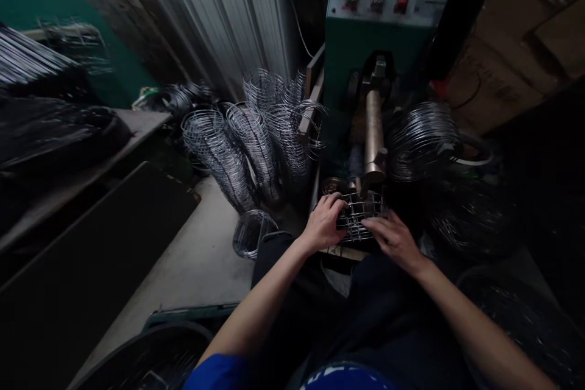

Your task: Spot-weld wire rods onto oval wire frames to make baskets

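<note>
Between my hands is a small wire basket [354, 219] of crossed metal wires, right under the electrode end of a spot-welding machine [375, 134]. My left hand [323, 222] grips its left side, with the fingers curled over the wires. On the opposite side, my right hand [393, 237] holds it with thumb and fingers at the near right edge. The far part of the basket is partly hidden by the machine's tip. A small round dish [333, 185] with little pieces sits just beyond my left hand.
Tall stacks of round wire frames [222, 161] lean left of the machine; one wire ring piece [252, 234] lies by my leg. Wire coils [425, 140] lie to the right. A dark board [100, 262] and loaded bench [137, 125] stand left, cardboard boxes [507, 67] at right.
</note>
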`<state>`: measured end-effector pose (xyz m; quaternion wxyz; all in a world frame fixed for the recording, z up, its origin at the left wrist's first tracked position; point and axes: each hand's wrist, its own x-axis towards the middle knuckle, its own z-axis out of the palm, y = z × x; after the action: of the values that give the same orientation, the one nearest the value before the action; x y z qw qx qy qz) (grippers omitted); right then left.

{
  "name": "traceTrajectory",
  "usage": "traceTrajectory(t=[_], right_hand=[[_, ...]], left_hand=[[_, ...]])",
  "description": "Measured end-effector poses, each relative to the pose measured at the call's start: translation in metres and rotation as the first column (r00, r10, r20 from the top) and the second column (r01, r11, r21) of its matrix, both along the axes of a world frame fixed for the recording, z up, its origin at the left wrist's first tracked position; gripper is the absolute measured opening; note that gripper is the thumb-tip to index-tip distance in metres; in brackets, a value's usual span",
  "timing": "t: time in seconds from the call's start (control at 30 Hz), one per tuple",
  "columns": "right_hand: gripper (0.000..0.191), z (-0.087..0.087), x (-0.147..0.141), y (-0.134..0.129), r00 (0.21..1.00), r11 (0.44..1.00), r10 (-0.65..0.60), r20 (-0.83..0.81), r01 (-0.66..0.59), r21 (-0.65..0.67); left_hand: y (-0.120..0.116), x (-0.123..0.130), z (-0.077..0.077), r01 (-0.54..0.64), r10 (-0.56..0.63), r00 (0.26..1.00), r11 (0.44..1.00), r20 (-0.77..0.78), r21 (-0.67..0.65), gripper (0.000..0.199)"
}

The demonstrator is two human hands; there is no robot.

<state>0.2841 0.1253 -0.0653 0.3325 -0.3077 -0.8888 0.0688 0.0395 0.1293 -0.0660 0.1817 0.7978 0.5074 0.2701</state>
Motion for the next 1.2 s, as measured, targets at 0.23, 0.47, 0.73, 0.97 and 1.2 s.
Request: traceTrajectory(t=[0.23, 0.47, 0.73, 0.97, 1.2], right_hand=[[0.035, 0.004, -0.001, 0.011, 1.000, 1.000, 0.028, -0.006, -0.028, 0.007], [0.028, 0.010, -0.005, 0.015, 1.000, 0.999, 0.007, -0.010, -0.007, -0.037], [0.012, 0.012, -0.018, 0.022, 0.975, 0.974, -0.209, -0.078, 0.201, -0.100], [0.017, 0.007, -0.026, 0.033, 0.937, 0.947, -0.318, -0.145, 0.305, -0.104], [0.021, 0.009, -0.022, 0.043, 0.865, 0.888, -0.395, -0.309, 0.273, -0.371]], left_hand=[[0.008, -0.004, 0.006, -0.010, 0.010, 1.000, 1.000, 0.018, -0.010, 0.057], [0.010, -0.003, 0.014, -0.022, 0.022, 1.000, 1.000, -0.001, 0.000, 0.051], [0.025, -0.006, 0.023, -0.032, 0.033, 0.996, 0.999, -0.081, 0.013, 0.050], [0.039, -0.009, 0.027, -0.050, 0.050, 0.996, 0.999, -0.076, -0.006, 0.046], [0.066, -0.010, 0.029, -0.073, 0.070, 0.992, 0.997, -0.101, -0.034, 0.051]])
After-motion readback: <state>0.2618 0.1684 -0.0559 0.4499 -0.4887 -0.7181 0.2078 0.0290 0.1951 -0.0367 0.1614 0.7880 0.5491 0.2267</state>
